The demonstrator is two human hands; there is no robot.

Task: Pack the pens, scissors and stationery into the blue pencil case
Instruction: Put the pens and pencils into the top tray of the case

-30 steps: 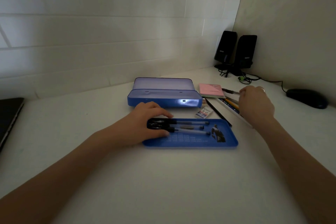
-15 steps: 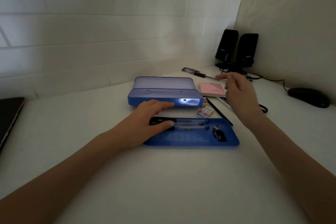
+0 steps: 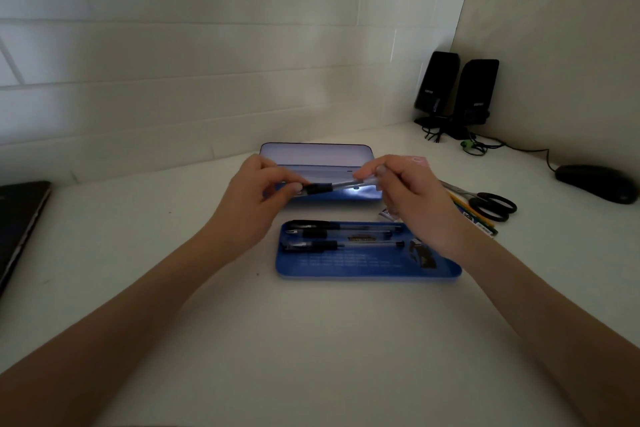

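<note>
A black-capped clear pen [image 3: 332, 186] is held level above the table, my left hand [image 3: 256, 198] pinching its cap end and my right hand [image 3: 412, 204] its other end. Behind it stands the open blue pencil case [image 3: 317, 158]. In front lies its flat blue tray [image 3: 349, 267] with three pens [image 3: 346, 236] and a small dark object [image 3: 420, 255] at its right end. Black-handled scissors [image 3: 488, 204], pencils [image 3: 467, 215] and a small eraser [image 3: 388, 215] lie right of my right hand.
Two black speakers [image 3: 457, 94] with cables stand in the back right corner. A black mouse [image 3: 595, 182] lies at the far right. A dark laptop edge [image 3: 20, 218] shows at the left. White wall runs close behind the case.
My right hand brought the pen from the back right to in front of the case. My left hand rose off the tray's pens and took the pen's cap end.
</note>
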